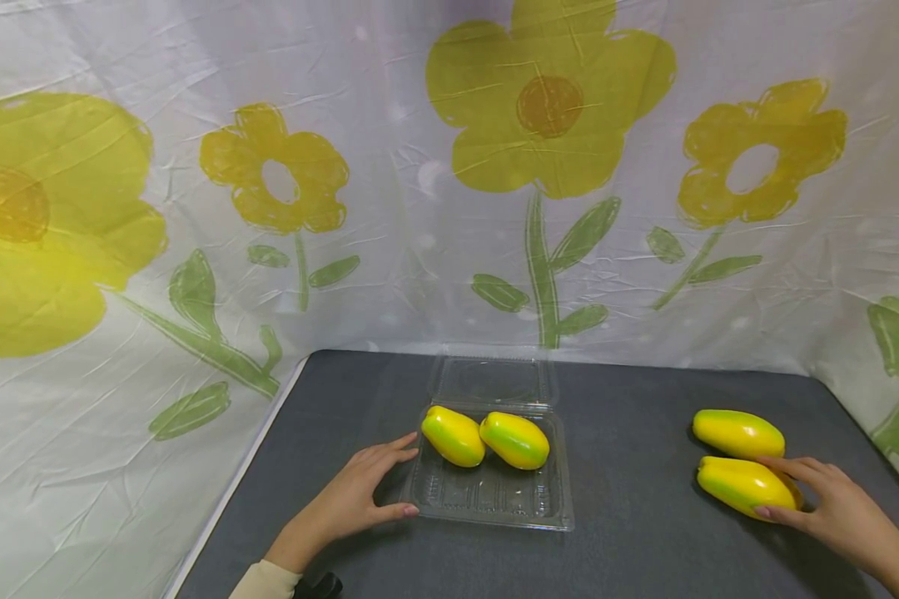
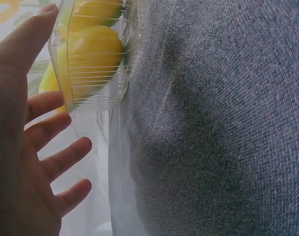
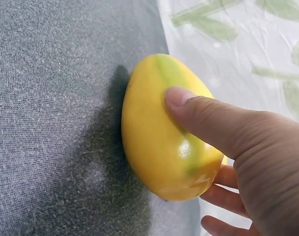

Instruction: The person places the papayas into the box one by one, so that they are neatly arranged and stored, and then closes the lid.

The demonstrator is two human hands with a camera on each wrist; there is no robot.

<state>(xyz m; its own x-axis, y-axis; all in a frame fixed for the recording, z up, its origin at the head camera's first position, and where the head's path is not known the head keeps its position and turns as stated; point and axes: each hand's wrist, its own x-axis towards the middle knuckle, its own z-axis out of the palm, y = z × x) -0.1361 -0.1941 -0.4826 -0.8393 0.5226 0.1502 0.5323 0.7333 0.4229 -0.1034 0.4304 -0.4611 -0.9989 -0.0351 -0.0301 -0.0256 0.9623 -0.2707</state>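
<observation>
A clear plastic clamshell box (image 1: 494,499) stands open on the dark grey table, and two yellow-green mangoes (image 1: 453,435) (image 1: 514,439) lie side by side in its far half. My left hand (image 1: 402,476) rests at the box's left edge with its fingers (image 2: 66,152) straight and spread; the thumb lies along the rim of the box (image 2: 98,93). At the right, two more mangoes lie on the table. My right hand (image 1: 764,487) grips the nearer mango (image 1: 730,482), with the thumb (image 3: 203,118) pressed on this mango (image 3: 154,147) and the fingers curled round its far side.
The farther loose mango (image 1: 737,433) lies just behind the gripped one. The box's lid (image 1: 494,381) lies flat behind the tray. A white cloth with yellow flowers (image 1: 547,108) hangs behind and beside the table (image 1: 644,541).
</observation>
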